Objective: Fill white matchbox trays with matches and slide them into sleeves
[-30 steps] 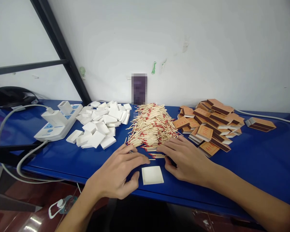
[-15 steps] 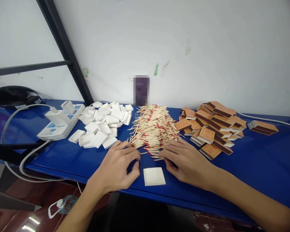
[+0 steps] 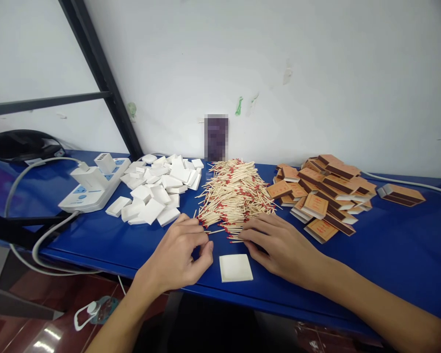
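A heap of red-tipped matches point(image 3: 232, 191) lies in the middle of the blue table. At its near left edge is my left hand point(image 3: 182, 252), fingers curled and thumb drawn close to the index finger; anything between them is hidden. One loose match point(image 3: 216, 231) lies by that hand's fingertips. On the near right edge rests my right hand point(image 3: 275, 242), its fingers reaching over the matches and the thumb lower and apart. Between the hands, close to the table edge, a white shallow matchbox tray point(image 3: 235, 268) lies flat, touched by neither.
White matchbox trays point(image 3: 152, 211) are piled on the left, beside a power strip point(image 3: 95, 189) with plugs and cables. Orange-brown matchbox sleeves point(image 3: 318, 203) are heaped on the right, with more sleeves point(image 3: 400, 193) farther right. A blurred dark rectangle point(image 3: 216, 137) stands against the wall.
The loose match by my left hand has shifted slightly left and now shows at more length. My left fingers have moved a little; my right hand stays at the heap's edge.
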The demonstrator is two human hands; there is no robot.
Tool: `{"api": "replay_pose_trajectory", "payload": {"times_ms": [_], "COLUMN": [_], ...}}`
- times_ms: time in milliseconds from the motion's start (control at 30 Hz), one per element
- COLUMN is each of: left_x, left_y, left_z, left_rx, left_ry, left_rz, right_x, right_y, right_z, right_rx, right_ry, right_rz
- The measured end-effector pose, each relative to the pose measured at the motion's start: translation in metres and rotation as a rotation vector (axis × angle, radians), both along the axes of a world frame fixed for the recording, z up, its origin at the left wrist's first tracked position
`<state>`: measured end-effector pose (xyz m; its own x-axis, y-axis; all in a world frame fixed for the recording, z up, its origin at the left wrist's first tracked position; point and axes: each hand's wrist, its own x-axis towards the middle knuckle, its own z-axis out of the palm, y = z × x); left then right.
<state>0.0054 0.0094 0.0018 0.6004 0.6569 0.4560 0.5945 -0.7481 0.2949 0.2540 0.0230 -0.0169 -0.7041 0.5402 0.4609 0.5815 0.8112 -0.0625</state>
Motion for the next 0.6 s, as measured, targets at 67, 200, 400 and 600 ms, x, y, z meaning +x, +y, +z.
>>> {"api": "replay_pose_trajectory", "payload": {"times_ms": [67,200,400,600], "left_x": [-0.0005,-0.0008,0.0008,-0.0001], "left_y": [0.0,-0.0025,-0.0052,-0.0062], "left_z": [-0.0009,-0.0007,-0.0009,-0.0052], "left_rx": [-0.021,-0.056,-0.11,-0.174], "left_ry": [-0.03,-0.057,0.013,0.06], "left_rz": [-0.023,-0.04,-0.085,-0.075], "right_x": [0.0001,-0.0003,-0.0011,-0.0023], "right_y": [0.0003,-0.0006,-0.0013,-0.0038], "right_z": [-0.0005,0.0003,-0.0001,-0.0021], "right_rx": [0.003,0.033,0.041,0.025], "right_ry": [0.003,0.003,0.013,0.043], "right_rz": [0.018,0.048,0.057,0.081]}}
